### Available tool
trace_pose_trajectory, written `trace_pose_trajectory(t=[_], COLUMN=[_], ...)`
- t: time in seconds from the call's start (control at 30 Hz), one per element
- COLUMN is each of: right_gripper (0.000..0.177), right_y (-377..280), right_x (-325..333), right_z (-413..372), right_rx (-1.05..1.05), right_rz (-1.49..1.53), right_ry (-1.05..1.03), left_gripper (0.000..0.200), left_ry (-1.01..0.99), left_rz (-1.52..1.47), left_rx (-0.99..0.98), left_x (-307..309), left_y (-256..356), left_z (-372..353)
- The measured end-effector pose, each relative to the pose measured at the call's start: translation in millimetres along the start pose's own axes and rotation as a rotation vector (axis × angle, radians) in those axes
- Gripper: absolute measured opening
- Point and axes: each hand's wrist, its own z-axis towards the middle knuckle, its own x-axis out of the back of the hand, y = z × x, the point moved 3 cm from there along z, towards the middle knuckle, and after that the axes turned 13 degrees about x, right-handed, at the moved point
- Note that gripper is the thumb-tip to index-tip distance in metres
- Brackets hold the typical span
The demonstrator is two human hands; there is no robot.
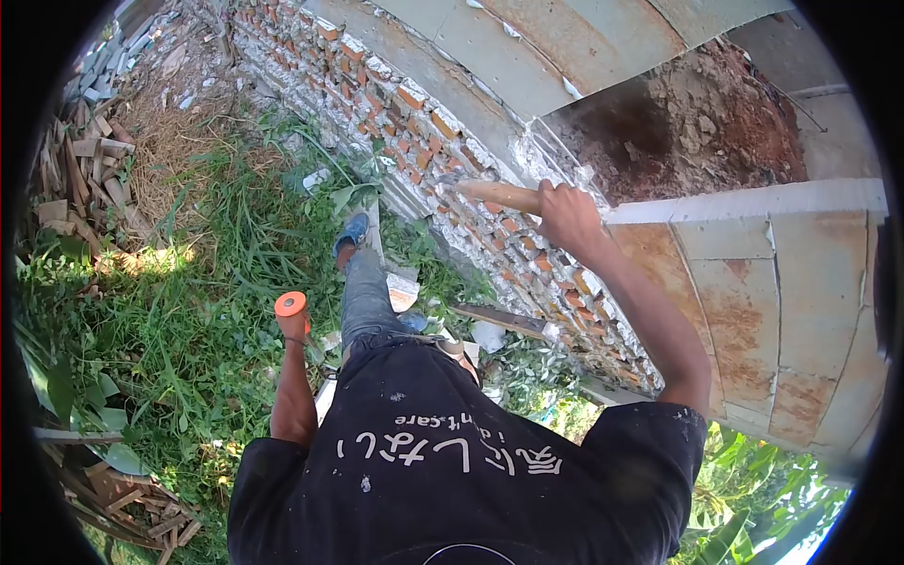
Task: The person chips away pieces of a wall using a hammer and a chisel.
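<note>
My right hand (569, 222) is closed round the wooden handle of a hammer (499, 195), raised to the right. The hammer's head end overlaps the rough brick wall (428, 141) in this view, and its exact shape is blurred against the bricks. Low on the left, my left hand (295, 325) is wrapped round a tool with a round orange top (290, 304), held upright away from the wall. The rest of that tool is hidden beneath the orange top and the hand.
Rusty sheet panels (744, 301) lie beyond the wall, with an opening onto reddish soil (697, 122). Grass and weeds (226, 273) cover the ground to the left. A wood pile (85, 179) stands far left, and a plank (499, 318) lies by the wall's foot.
</note>
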Motion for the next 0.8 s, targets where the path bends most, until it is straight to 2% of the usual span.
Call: trace_pose_trajectory(t=[0.1,0.17,0.23,0.27,0.3,0.33,0.4,0.43,0.47,0.5,0.53,0.57,0.6,0.67,0.7,0.73,0.8], right_gripper=[0.019,0.015,0.015,0.015,0.016,0.016,0.015,0.016,0.017,0.014,0.014,0.013,0.014,0.024,0.026,0.024,0.022], right_y=[-47.5,-74.8,-105.5,-110.0,-115.8,-119.0,-66.2,-12.8,47.0,93.7,97.5,80.9,53.5,11.2,-17.2,-41.9,-82.3], right_x=[6.9,14.7,39.8,39.6,39.8,38.1,-4.2,-11.3,-41.6,-47.5,-28.6,-25.0,-16.7,9.0,19.9,23.9,47.0], right_z=[0.1,0.3,-3.5,0.5,3.3,4.5,26.5,24.3,14.2,6.5,0.6,1.0,0.8,5.1,5.6,7.4,5.0], right_rx=[0.170,0.446,0.595,0.588,0.714,0.843,0.871,0.750,0.236,-0.167,-0.202,-0.257,-0.170,-0.057,0.012,0.089,0.419], right_rz=[0.019,-0.159,-0.215,-0.216,-0.178,-0.137,-0.101,0.016,-0.042,0.030,-0.028,-0.080,-0.118,0.034,0.038,0.058,0.038], right_ry=[0.163,0.488,0.601,0.605,0.681,0.755,0.814,0.687,0.309,0.032,0.021,0.008,0.008,-0.023,0.014,0.086,0.425], left_gripper=[0.008,0.008,0.008,0.008,0.010,0.010,0.014,0.016,0.016,0.015,0.014,0.011,0.011,0.011,0.010,0.010,0.008], left_ry=[-0.046,-0.053,-0.037,-0.029,-0.109,-0.108,-0.022,0.057,0.065,0.027,-0.014,0.026,0.025,0.044,0.075,0.069,0.013], left_rz=[-0.014,-0.069,0.032,0.084,-0.316,-0.317,0.080,0.080,0.082,-0.007,-0.093,-0.102,-0.094,-0.177,-0.109,-0.107,0.031], left_rx=[-0.005,-0.011,-0.130,-0.187,-0.045,-0.047,-0.100,-0.181,-0.176,-0.117,-0.053,-0.056,-0.054,0.036,0.017,0.014,-0.028], left_x=[-1.9,-3.1,-7.3,-6.9,7.1,7.7,-4.3,-1.4,5.0,4.1,5.9,9.7,16.8,13.7,16.0,15.5,14.3], left_y=[3.4,12.8,30.7,36.3,-74.5,-58.4,-2.0,-13.2,-9.7,-1.6,-2.6,1.5,2.4,8.4,-4.9,-4.9,-5.5], left_z=[1.8,-0.3,-7.2,-12.6,73.0,54.5,12.8,19.2,13.1,3.2,-4.7,-10.9,-18.5,-20.4,-8.8,-0.9,3.6])
